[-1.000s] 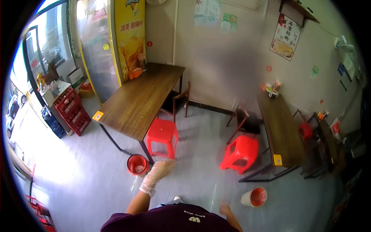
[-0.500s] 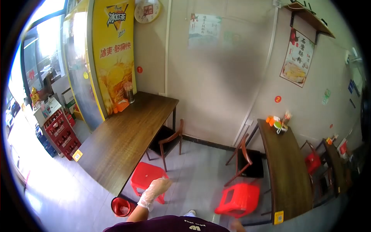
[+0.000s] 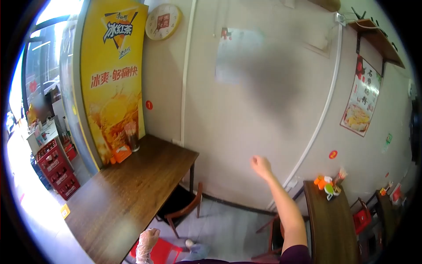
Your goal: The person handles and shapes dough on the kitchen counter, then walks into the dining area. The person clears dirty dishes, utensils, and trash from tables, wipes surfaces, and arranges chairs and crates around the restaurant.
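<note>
My left hand [image 3: 148, 240], in a clear plastic glove, is low in the view, beside the front edge of the left wooden table [image 3: 127, 189] and over a red stool [image 3: 165, 251]. Its fingers are curled together; whether anything is inside them is too small to tell. My right hand [image 3: 261, 166] is bare and raised in front of the beige wall, right of centre. The fingers are closed, and what they hold, if anything, is hidden. Neither hand visibly touches the furniture.
A dark wooden chair [image 3: 187, 209] stands at the left table. Another table [image 3: 329, 220] on the right bears condiment holders. A yellow drink banner [image 3: 115, 83], a round clock [image 3: 163, 22] and a poster [image 3: 361, 99] are by the wall. Red bottle crates [image 3: 57, 169] stand far left.
The view has tilted up and come nearer the left table and wall. My right hand has risen from the bottom edge to mid-view. My left hand now appears lower and further left.
</note>
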A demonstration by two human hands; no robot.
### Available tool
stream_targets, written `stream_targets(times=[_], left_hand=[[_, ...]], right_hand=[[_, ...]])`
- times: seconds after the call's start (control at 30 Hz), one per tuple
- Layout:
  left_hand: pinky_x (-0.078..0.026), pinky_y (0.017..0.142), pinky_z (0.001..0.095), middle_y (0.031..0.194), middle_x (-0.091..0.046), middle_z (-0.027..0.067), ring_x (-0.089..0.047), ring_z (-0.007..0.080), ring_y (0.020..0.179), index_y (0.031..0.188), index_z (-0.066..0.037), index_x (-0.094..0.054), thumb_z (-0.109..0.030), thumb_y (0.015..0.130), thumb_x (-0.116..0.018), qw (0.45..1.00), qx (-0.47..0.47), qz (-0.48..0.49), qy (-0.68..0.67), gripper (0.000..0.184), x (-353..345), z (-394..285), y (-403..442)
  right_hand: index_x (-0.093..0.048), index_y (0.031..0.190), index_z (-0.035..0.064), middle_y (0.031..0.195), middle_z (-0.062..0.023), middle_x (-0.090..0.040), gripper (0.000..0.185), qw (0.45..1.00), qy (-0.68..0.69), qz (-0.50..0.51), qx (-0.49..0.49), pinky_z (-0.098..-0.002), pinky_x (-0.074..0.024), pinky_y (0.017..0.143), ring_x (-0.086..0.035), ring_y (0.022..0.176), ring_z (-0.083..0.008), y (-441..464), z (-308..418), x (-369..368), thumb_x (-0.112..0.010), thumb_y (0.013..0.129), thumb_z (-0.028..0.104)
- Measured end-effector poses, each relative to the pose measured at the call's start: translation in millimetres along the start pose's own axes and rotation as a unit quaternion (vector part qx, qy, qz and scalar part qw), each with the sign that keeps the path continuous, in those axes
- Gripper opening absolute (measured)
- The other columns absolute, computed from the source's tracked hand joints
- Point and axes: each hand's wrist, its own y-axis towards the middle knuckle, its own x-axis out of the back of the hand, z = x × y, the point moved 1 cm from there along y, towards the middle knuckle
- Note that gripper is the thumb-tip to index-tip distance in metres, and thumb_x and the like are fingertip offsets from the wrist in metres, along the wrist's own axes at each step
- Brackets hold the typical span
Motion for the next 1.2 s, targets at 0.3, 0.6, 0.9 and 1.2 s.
stream_targets(times=[0.3, 0.6, 0.9, 1.2], left_hand=[[-0.046, 0.069, 0.0383, 0.081, -0.061, 0.0146, -0.057, 0.0315, 0.079, 0.081, -0.005, -0.063, -0.023, 0.078, -0.048, 0.989, -0.042, -0.138, 0.003, 0.024, -6, -2, 197], [-0.043, 0.074, 0.0405, 0.088, -0.059, 0.0184, -0.055, 0.028, 0.083, 0.086, -0.002, -0.057, -0.021, 0.077, -0.054, 0.95, 0.14, -0.206, -0.189, 0.021, 26, -44, 236], [-0.043, 0.079, 0.0372, 0.091, -0.06, 0.0173, -0.055, 0.0283, 0.088, 0.092, -0.001, -0.058, -0.027, 0.081, -0.052, 0.906, 0.326, -0.241, -0.122, 0.028, -14, -51, 290], [-0.042, 0.081, 0.0362, 0.094, -0.06, 0.0169, -0.055, 0.0283, 0.092, 0.095, -0.002, -0.058, -0.03, 0.082, -0.052, 0.901, 0.345, -0.243, -0.1, 0.032, -15, -88, 360]], right_hand=[[-0.054, 0.071, 0.0023, 0.072, -0.0161, -0.058, 0.03, 0.946, -0.109, -0.249, 0.179, -0.044, -0.043, 0.057, -0.056, 0.067, -0.0339, 325, 85, 61, -0.049, 0.081, 0.03], [-0.054, 0.082, 0.0022, 0.082, -0.0172, -0.059, 0.031, 0.915, -0.142, -0.352, 0.138, -0.0436, -0.0465, 0.065, -0.058, 0.076, -0.0341, 545, 128, 79, -0.051, 0.08, 0.033], [-0.05, 0.092, 0.0046, 0.087, -0.0121, -0.055, 0.034, 0.848, -0.128, -0.492, 0.15, -0.0408, -0.0472, 0.067, -0.057, 0.083, -0.0285, 677, 174, 64, -0.057, 0.077, 0.035], [-0.054, 0.077, 0.005, 0.076, -0.0085, -0.053, 0.01, 0.744, -0.338, -0.539, 0.204, -0.0366, -0.0399, 0.06, -0.054, 0.07, -0.0237, 718, 176, 49, -0.049, 0.074, 0.014]])
